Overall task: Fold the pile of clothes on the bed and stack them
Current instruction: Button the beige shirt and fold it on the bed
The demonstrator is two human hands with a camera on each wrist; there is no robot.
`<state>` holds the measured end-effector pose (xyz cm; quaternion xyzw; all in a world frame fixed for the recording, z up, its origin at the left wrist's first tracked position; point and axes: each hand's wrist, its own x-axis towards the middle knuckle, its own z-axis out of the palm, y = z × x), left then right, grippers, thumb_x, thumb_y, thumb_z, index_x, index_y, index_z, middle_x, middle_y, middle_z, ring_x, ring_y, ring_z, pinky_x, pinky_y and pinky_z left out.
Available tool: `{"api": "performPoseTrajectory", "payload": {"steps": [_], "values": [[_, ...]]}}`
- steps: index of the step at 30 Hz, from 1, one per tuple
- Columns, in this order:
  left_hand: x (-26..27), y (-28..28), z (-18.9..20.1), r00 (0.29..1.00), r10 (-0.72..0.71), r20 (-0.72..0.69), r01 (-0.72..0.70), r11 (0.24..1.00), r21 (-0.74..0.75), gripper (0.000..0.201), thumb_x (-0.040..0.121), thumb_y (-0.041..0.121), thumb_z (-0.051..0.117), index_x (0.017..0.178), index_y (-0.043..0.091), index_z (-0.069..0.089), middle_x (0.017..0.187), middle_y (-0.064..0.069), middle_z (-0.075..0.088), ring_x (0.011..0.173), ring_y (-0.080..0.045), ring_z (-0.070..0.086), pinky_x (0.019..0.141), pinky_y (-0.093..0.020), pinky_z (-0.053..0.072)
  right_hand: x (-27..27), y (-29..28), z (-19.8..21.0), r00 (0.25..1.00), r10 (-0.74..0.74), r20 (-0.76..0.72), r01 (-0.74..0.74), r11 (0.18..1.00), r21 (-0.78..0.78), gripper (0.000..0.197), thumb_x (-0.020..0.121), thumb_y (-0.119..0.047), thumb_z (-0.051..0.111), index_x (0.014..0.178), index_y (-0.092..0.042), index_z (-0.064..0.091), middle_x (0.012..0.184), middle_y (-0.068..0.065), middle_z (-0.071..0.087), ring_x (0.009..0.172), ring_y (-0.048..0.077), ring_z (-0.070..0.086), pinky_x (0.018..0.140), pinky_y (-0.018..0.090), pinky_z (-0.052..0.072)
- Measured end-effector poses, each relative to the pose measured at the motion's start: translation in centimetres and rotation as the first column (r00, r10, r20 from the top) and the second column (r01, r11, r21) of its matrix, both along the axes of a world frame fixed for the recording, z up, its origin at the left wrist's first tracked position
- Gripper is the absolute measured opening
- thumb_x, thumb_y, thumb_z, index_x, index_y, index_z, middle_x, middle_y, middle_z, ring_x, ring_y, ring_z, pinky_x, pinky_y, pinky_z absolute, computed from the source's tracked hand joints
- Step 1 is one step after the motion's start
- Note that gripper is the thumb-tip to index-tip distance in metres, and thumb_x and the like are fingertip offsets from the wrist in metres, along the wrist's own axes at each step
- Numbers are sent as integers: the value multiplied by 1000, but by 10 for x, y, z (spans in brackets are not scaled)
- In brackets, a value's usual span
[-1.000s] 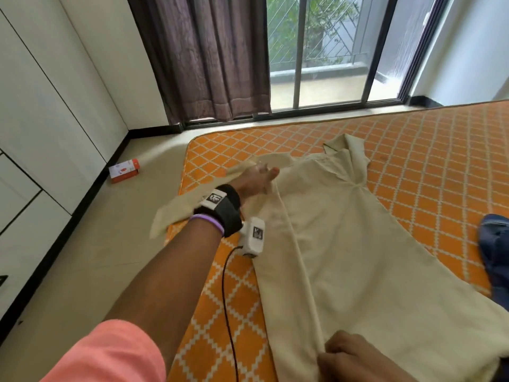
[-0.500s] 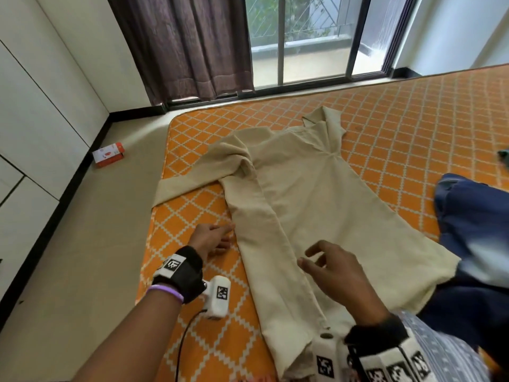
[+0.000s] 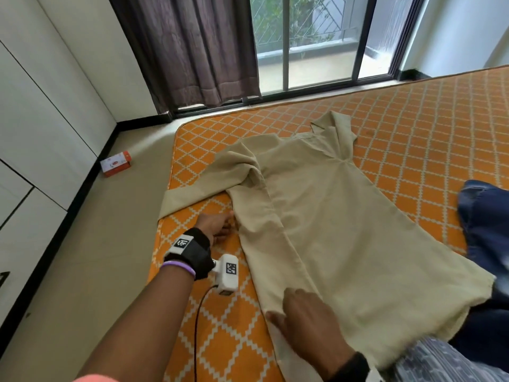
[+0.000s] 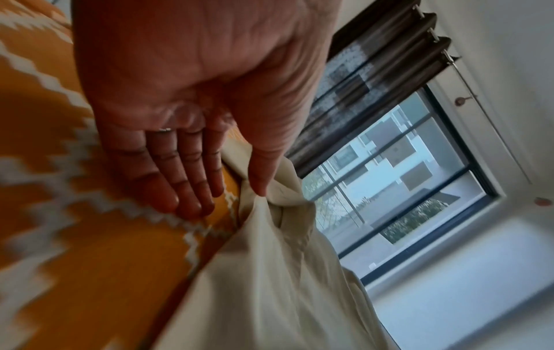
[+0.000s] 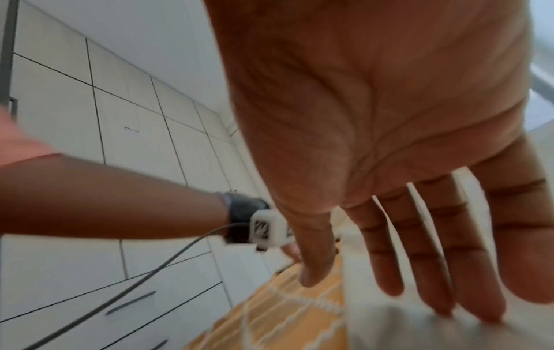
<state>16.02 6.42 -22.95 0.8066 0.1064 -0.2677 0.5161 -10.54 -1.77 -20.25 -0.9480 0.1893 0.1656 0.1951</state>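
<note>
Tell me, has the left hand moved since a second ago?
Yes. The left hand came back from the sleeve of the long beige cotton garment toward the person, and now lies by that garment's side edge on the orange patterned bedsheet.

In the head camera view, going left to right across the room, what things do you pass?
White cabinet doors → small orange and white box on the floor → left hand → beige garment on the orange bed → blue denim garment.

one beige garment, one blue garment, one box, two hands
</note>
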Motion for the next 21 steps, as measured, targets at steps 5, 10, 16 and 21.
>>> {"api": "performPoseTrajectory", "payload": {"steps": [5, 10, 16, 21], "values": [[35, -23, 9, 989, -16, -146, 2, 995, -99, 29, 95, 36, 66, 92, 8, 63, 91, -8, 67, 80, -20, 62, 85, -37, 55, 20, 23, -16, 989, -47, -141, 46, 999, -9, 73, 83, -59, 68, 136, -27, 31, 135, -1, 39, 127, 25, 40, 87, 39, 40], [50, -52, 12, 970, 46, -239, -102, 968, -230, 22, 91, 23, 71, 101, 6, 61, 89, -13, 67, 78, -28, 63, 82, -41, 52, 22, 16, -34, 962, -130, -241, 138, 990, 18, 60, 86, -55, 67, 129, -25, 38, 139, 4, 43, 136, 26, 40, 100, 50, 43], [65, -63, 18, 950, 64, -304, -197, 881, -431, 14, 98, 15, 61, 93, 3, 63, 59, -17, 70, 78, -31, 61, 83, -47, 46, 9, 6, -13, 991, -48, -129, 50, 999, 11, 44, 104, -41, 38, 143, -22, 38, 147, 2, 43, 136, 23, 47, 102, 33, 39], [67, -39, 47, 948, 190, -255, -311, 722, -618, 20, 100, 26, 58, 99, 7, 65, 66, -15, 72, 81, -30, 63, 77, -45, 47, 8, -15, 17, 984, -165, -72, 165, 986, 1, 54, 95, -40, 44, 144, -31, 26, 143, -2, 46, 134, 23, 48, 101, 33, 41]]}}
